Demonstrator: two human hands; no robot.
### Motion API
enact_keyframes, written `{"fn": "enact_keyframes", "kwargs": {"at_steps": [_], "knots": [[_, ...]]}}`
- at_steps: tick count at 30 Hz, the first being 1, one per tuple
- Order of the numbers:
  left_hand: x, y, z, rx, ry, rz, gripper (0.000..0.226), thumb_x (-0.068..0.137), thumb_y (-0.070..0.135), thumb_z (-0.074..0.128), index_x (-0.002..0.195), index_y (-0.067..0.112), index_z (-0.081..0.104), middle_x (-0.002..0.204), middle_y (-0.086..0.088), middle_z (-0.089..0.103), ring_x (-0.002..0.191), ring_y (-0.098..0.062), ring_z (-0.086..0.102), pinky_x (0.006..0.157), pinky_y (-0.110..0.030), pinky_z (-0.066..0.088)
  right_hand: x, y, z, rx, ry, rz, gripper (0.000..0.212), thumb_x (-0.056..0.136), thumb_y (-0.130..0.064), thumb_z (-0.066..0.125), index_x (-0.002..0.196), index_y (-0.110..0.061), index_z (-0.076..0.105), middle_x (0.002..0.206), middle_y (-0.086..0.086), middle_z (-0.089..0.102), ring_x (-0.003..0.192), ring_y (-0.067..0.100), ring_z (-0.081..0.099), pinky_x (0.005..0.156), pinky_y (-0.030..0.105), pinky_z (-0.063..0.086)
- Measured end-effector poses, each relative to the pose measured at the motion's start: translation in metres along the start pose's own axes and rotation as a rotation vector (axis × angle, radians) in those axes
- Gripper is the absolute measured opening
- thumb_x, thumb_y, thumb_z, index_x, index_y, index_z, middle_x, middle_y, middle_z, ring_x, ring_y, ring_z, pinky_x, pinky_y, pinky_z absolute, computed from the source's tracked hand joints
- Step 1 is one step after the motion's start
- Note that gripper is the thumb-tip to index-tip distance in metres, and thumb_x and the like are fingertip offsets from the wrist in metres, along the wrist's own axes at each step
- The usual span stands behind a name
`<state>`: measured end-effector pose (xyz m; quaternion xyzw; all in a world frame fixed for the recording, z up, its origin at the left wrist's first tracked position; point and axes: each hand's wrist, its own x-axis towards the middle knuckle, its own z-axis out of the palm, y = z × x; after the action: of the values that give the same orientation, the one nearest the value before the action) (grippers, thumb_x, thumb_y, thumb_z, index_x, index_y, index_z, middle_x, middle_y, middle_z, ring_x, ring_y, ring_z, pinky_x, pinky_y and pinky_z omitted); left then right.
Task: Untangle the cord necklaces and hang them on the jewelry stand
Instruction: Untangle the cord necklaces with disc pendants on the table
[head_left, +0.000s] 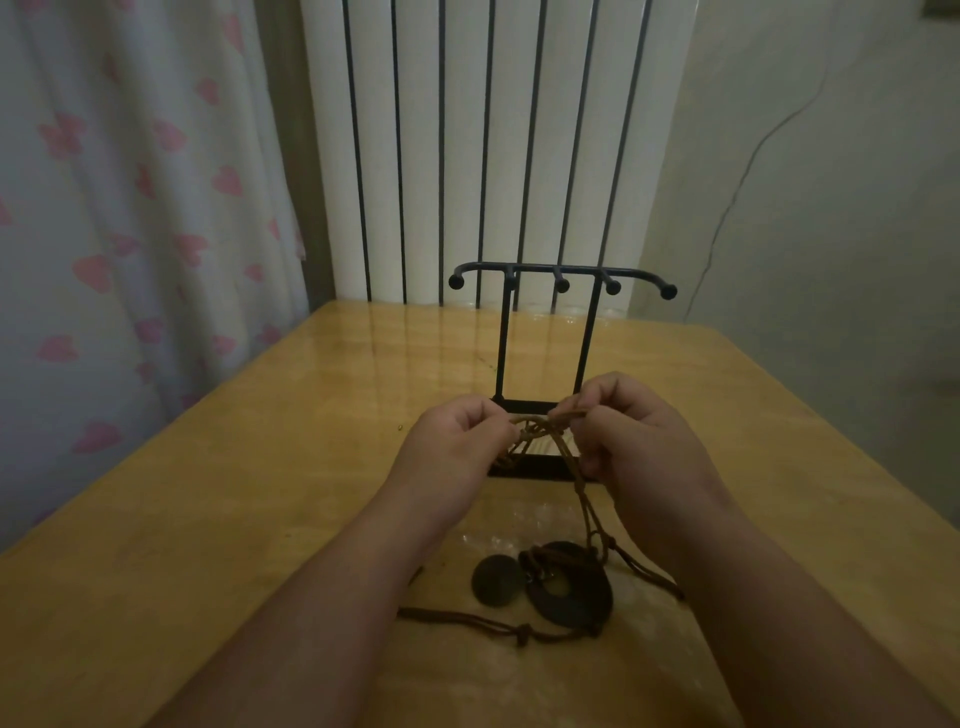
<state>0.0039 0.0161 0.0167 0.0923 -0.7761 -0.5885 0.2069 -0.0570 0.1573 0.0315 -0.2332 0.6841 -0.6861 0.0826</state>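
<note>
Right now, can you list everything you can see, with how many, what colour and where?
jewelry stand: one, black, mid-table, behind the hands, nothing on its hooks
cord necklaces: seemingly two, brown, tangled between the hands and trailing down to the table
disc pendant: one, dark, on the table near the person
ring pendant: one, dark, just right of the disc
table: one, yellowish wood, under everything
radiator: one, white, behind the table
curtain: one, white with pink hearts, at the left
left hand: pinches the tangle
right hand: pinches the tangle
</note>
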Motion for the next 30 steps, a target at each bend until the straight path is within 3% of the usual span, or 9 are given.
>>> {"fn": "enact_keyframes", "kwargs": {"at_steps": [4, 8, 11, 15, 19, 22, 24, 27, 30], "knots": [[0.0002, -0.0021, 0.0013, 0.023, -0.011, -0.009, 0.017, 0.093, 0.022, 0.056, 0.077, 0.022, 0.063, 0.066, 0.008, 0.054, 0.067, -0.01, 0.049, 0.065, -0.027, 0.037, 0.0019, 0.0022, -0.0012, 0.051, -0.03, 0.03, 0.013, 0.079, -0.008, 0.053, 0.074, -0.019, 0.057, 0.071, 0.002, 0.057, 0.066, 0.024, 0.043, 0.06, 0.034, 0.037], [0.002, -0.0036, 0.0011, -0.005, 0.001, -0.035, 0.018, 0.093, 0.02, 0.055, 0.077, 0.022, 0.062, 0.069, 0.007, 0.06, 0.071, -0.012, 0.055, 0.066, -0.029, 0.041, 0.0011, 0.0032, -0.0013, -0.02, -0.043, 0.038, 0.018, 0.085, 0.0, 0.048, 0.086, -0.015, 0.059, 0.064, -0.004, 0.047, 0.059, 0.015, 0.039, 0.057, 0.032, 0.034], [0.0021, -0.0037, 0.0007, -0.109, 0.011, -0.063, 0.014, 0.092, 0.014, 0.056, 0.082, 0.019, 0.065, 0.069, 0.007, 0.066, 0.071, -0.013, 0.059, 0.067, -0.032, 0.046, 0.0002, 0.0026, -0.0007, -0.064, -0.045, 0.03, 0.02, 0.084, 0.0, 0.052, 0.088, -0.016, 0.063, 0.066, -0.003, 0.052, 0.061, 0.016, 0.043, 0.058, 0.033, 0.036], [0.0052, -0.0062, -0.0019, -0.301, 0.056, -0.075, 0.02, 0.088, 0.0, 0.058, 0.095, 0.017, 0.064, 0.084, -0.007, 0.073, 0.067, -0.015, 0.057, 0.065, -0.033, 0.046, -0.0002, 0.0005, -0.0009, -0.084, -0.051, 0.046, 0.021, 0.087, -0.001, 0.054, 0.097, -0.016, 0.065, 0.076, 0.002, 0.06, 0.063, 0.014, 0.049, 0.058, 0.031, 0.039], [0.0077, -0.0087, -0.004, -0.469, 0.03, -0.093, 0.034, 0.085, -0.009, 0.05, 0.099, 0.014, 0.071, 0.081, -0.006, 0.067, 0.069, -0.017, 0.052, 0.06, -0.028, 0.044, -0.0007, -0.0002, 0.0009, -0.145, -0.044, 0.059, 0.019, 0.088, -0.004, 0.056, 0.091, -0.019, 0.068, 0.078, 0.0, 0.064, 0.065, 0.01, 0.056, 0.058, 0.024, 0.043], [0.0082, -0.0083, -0.0038, -0.55, -0.011, -0.096, 0.037, 0.087, -0.009, 0.046, 0.106, 0.014, 0.067, 0.078, -0.005, 0.063, 0.066, -0.014, 0.052, 0.058, -0.026, 0.044, 0.0005, 0.0017, 0.0029, -0.276, -0.024, 0.052, 0.018, 0.091, -0.01, 0.057, 0.086, -0.021, 0.07, 0.081, -0.002, 0.07, 0.069, 0.006, 0.061, 0.059, 0.019, 0.042], [0.0079, -0.0069, -0.0048, -0.579, -0.024, -0.082, 0.034, 0.09, -0.006, 0.046, 0.11, 0.015, 0.063, 0.077, -0.003, 0.064, 0.064, -0.013, 0.052, 0.058, -0.027, 0.042, 0.0007, 0.0024, 0.0041, -0.299, -0.03, 0.056, 0.017, 0.093, -0.012, 0.057, 0.088, -0.022, 0.07, 0.08, -0.002, 0.071, 0.061, -0.002, 0.06, 0.059, 0.019, 0.04], [0.0063, -0.0066, -0.0066, -0.5, -0.009, -0.05, 0.026, 0.093, 0.001, 0.049, 0.102, 0.023, 0.059, 0.078, -0.001, 0.066, 0.065, -0.013, 0.051, 0.06, -0.028, 0.041, 0.0004, 0.0011, 0.0037, -0.215, -0.029, 0.08, 0.018, 0.094, -0.007, 0.054, 0.091, -0.018, 0.069, 0.077, 0.0, 0.071, 0.052, -0.002, 0.056, 0.055, 0.018, 0.039], [0.0068, -0.0073, -0.0045, -0.309, 0.039, -0.037, 0.033, 0.094, 0.005, 0.052, 0.081, 0.035, 0.056, 0.08, -0.002, 0.066, 0.065, -0.013, 0.051, 0.059, -0.028, 0.041, 0.0012, -0.0001, 0.0014, -0.058, -0.01, 0.126, 0.02, 0.093, -0.001, 0.049, 0.091, -0.011, 0.067, 0.072, 0.0, 0.069, 0.054, 0.011, 0.048, 0.052, 0.025, 0.037]]}}
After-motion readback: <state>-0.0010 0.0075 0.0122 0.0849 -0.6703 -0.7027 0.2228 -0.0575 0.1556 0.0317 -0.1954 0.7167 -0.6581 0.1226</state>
